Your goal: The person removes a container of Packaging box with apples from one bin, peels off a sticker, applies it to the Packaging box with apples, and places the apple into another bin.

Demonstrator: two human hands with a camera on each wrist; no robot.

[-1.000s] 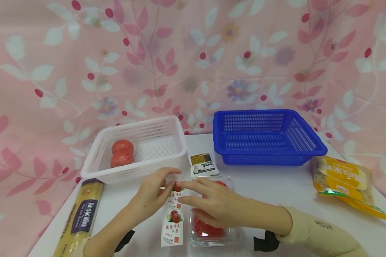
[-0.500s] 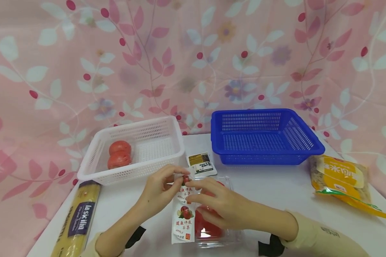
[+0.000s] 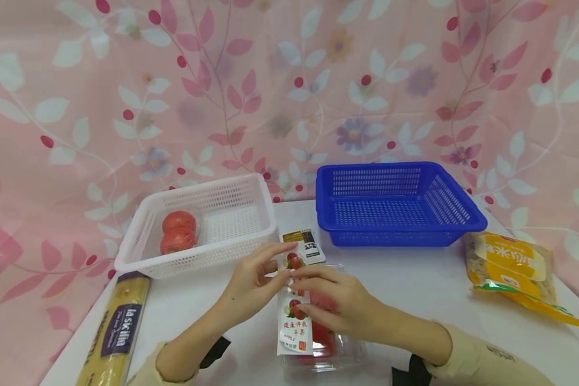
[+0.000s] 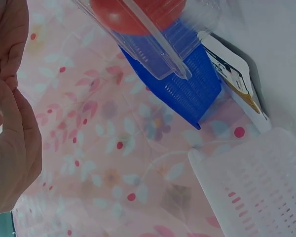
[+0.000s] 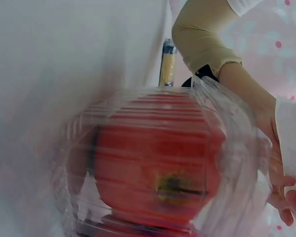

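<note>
A clear plastic clamshell (image 3: 335,354) holding red apples (image 5: 158,158) lies on the white table near its front edge. A white label strip (image 3: 295,324) printed with apple pictures stands lifted over the clamshell's left side. My left hand (image 3: 281,264) pinches the strip's top end between thumb and fingers. My right hand (image 3: 300,293) lies over the clamshell and pinches the strip lower down. In the left wrist view the clamshell (image 4: 153,29) shows from below, beside the left hand's fingers (image 4: 12,123).
A white basket (image 3: 251,236) with two red apples (image 3: 177,232) stands back left, a blue basket (image 3: 395,206) back right. A small sachet (image 3: 305,242) lies between them. A long pasta packet (image 3: 116,332) lies at the left edge, a yellow bag (image 3: 511,268) at the right.
Both hands moved right with the label strip, which went from lying on the table left of the clamshell to standing raised over it.
</note>
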